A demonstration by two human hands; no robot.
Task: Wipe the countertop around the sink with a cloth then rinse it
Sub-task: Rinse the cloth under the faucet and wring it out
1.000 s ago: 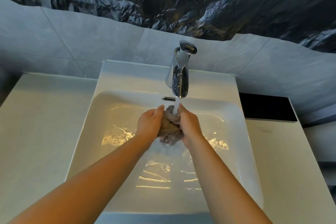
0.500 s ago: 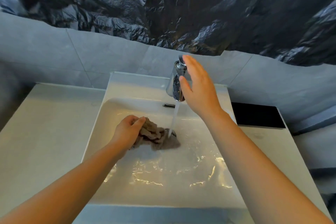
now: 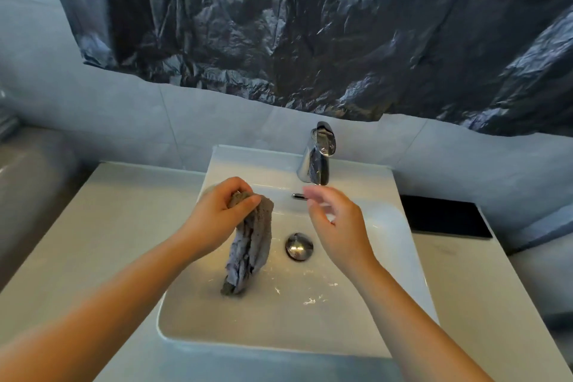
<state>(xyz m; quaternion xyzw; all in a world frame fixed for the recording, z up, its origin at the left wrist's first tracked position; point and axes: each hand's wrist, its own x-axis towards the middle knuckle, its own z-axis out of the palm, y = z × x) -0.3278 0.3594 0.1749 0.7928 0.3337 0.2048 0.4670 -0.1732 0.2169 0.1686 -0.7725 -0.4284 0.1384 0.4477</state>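
A wet grey cloth (image 3: 249,245) hangs down over the white sink basin (image 3: 387,245), pinched at its top by my left hand (image 3: 217,220). Its lower end touches the basin floor. My right hand (image 3: 335,223) hovers over the basin just below the chrome faucet (image 3: 319,158), fingers apart and blurred, holding nothing. No water runs from the spout. The round chrome drain plug (image 3: 299,246) sits between the cloth and my right hand. The pale countertop (image 3: 93,242) lies on both sides of the sink.
A flat black rectangle (image 3: 443,215) lies on the counter at the back right. Crumpled black plastic sheeting (image 3: 310,25) covers the wall above the grey tiles (image 3: 124,121). Droplets glisten on the basin floor.
The water stream has stopped. My right hand came down from the faucet handle to above the basin. My left hand lifted the cloth, so it now hangs unfurled.
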